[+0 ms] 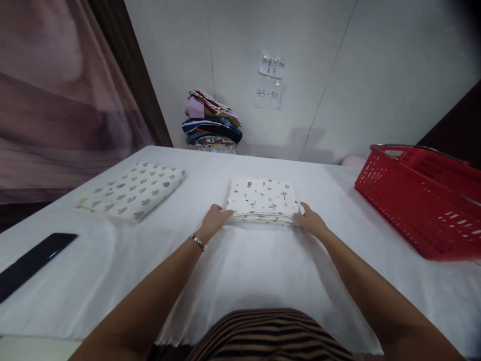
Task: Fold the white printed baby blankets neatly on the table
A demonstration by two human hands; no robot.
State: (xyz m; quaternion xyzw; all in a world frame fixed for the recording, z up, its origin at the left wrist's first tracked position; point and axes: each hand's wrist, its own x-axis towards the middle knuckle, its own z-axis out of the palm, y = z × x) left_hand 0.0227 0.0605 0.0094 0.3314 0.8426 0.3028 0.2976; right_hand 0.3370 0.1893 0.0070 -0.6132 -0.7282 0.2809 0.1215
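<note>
A white cloth with small grey-green prints (261,195) lies folded into a flat rectangle in front of me, its layered edge facing my body. My left hand (216,219) pinches its near left corner, thumb towards the cloth; a silver bracelet circles that wrist. At the near right corner, my right hand (311,219) grips the cloth between thumb and fingers. Part of the fingers of both hands is hidden by the cloth's edge. To the left lies another folded cloth, white with grey mushroom-like shapes (139,188), apart from my hands.
The white-covered table (255,271) spreads under everything. A red plastic basket (417,200) with metal handles stands at the right. A black flat object (33,260) lies at the left edge. Folded fabrics (212,123) are stacked against the back wall, beside handwritten paper signs (268,94).
</note>
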